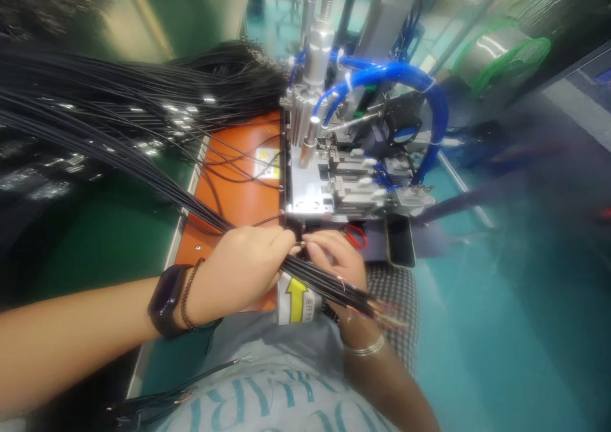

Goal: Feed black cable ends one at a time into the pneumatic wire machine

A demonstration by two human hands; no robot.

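A bundle of black cables runs from the upper left through my left hand, which is closed around it. Past that hand the bundle crosses in front of my right palm, and its stripped ends fan out in coloured and bare strands at the lower right. My right hand pinches at a small wire end near my left thumb and forefinger. Both sets of fingertips nearly meet just in front of the machine's metal plate. The exact contact at the fingertips is too small to make out.
A machine with metal cylinders and blue air hoses stands ahead on an orange bench. A large pile of black cables lies left. Red-handled scissors and a phone lie right. More cables rest by my lap.
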